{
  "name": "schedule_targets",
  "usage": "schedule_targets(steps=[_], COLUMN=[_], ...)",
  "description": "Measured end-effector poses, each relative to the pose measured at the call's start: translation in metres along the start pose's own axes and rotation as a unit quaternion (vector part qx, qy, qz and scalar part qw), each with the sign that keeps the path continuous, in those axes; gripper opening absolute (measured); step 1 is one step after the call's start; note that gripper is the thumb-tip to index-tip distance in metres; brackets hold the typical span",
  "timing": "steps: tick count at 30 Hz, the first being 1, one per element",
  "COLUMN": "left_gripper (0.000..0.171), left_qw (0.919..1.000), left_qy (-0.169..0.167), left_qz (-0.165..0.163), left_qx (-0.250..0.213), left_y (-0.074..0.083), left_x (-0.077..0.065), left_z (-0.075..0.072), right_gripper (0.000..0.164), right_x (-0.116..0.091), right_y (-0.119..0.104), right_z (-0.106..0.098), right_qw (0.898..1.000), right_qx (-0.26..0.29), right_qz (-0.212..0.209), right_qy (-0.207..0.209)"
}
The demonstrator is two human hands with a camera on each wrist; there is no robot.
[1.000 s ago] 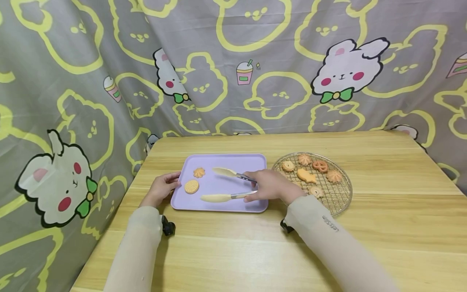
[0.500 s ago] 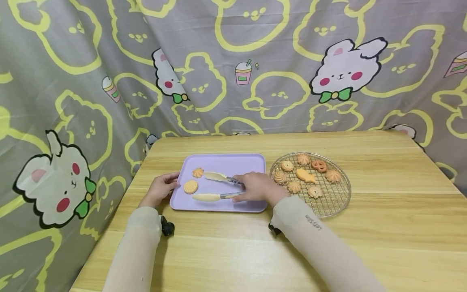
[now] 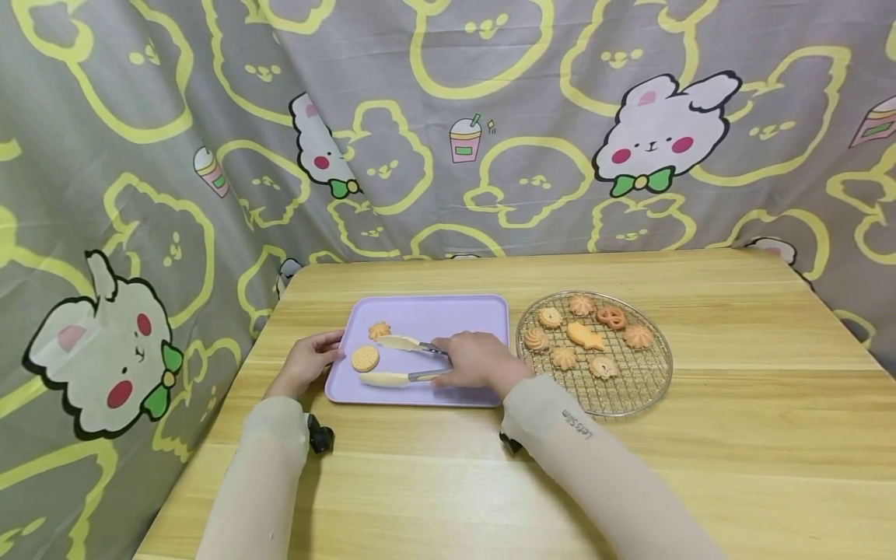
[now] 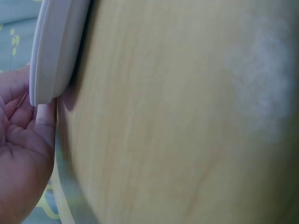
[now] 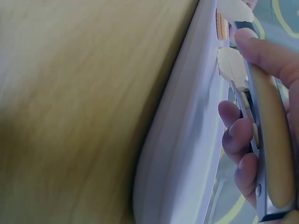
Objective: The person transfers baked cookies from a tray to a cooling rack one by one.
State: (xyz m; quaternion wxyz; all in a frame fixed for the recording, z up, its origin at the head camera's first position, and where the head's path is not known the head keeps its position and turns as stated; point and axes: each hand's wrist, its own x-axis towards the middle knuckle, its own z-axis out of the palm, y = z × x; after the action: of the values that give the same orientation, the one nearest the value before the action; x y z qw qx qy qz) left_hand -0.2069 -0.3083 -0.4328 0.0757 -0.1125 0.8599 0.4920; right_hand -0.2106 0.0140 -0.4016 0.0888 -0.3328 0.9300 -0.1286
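My right hand point(image 3: 479, 360) grips a pair of tongs point(image 3: 383, 379) with cream tips and metal arms, spread apart low over the lilac tray point(image 3: 448, 311). One tip overlaps the edge of a flower-shaped cookie point(image 3: 379, 330); the other lies just below a round dotted cookie point(image 3: 365, 358). In the right wrist view, thumb and fingers wrap the tongs' handle point(image 5: 273, 140) from opposite sides. At the tray's left edge, my left hand point(image 3: 306, 364) holds the rim. The left wrist view has the tray corner point(image 4: 56, 60) between its digits.
Right of the tray is a round wire rack point(image 3: 633, 393) bearing several cookies, among them a fish-shaped cookie point(image 3: 585, 336) and a pretzel point(image 3: 611, 317). Both stand on a wooden table point(image 3: 756, 373). A patterned grey curtain point(image 3: 420, 70) hangs behind and along the left.
My right hand has moved left over the tray with the tongs, bringing their spread tips up to the two cookies. More of the rack's cookies show now. My left hand has stayed at the rim.
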Motion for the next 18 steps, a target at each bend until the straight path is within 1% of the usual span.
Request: schedule_targets(steps=[4,13,18], left_gripper=[0.046,0.046,0.047], left_qw=[1.0000,0.9999,0.9999], left_qy=[0.000,-0.002,-0.005], left_qz=[0.002,0.013,0.007], left_qx=[0.001,-0.005,-0.007], left_y=[-0.001,0.000,0.000], left_x=[0.001,0.000,0.000], left_z=[0.000,0.000,0.000], right_gripper=[0.072,0.071,0.070], right_x=[0.003,0.009,0.011], right_y=[-0.006,-0.016,-0.021], right_z=[0.001,0.006,0.006], right_qw=[1.000,1.000,1.000], right_qx=[-0.014,-0.020,-0.024], right_qz=[0.003,0.015,0.014], right_qy=[0.001,0.002,-0.001])
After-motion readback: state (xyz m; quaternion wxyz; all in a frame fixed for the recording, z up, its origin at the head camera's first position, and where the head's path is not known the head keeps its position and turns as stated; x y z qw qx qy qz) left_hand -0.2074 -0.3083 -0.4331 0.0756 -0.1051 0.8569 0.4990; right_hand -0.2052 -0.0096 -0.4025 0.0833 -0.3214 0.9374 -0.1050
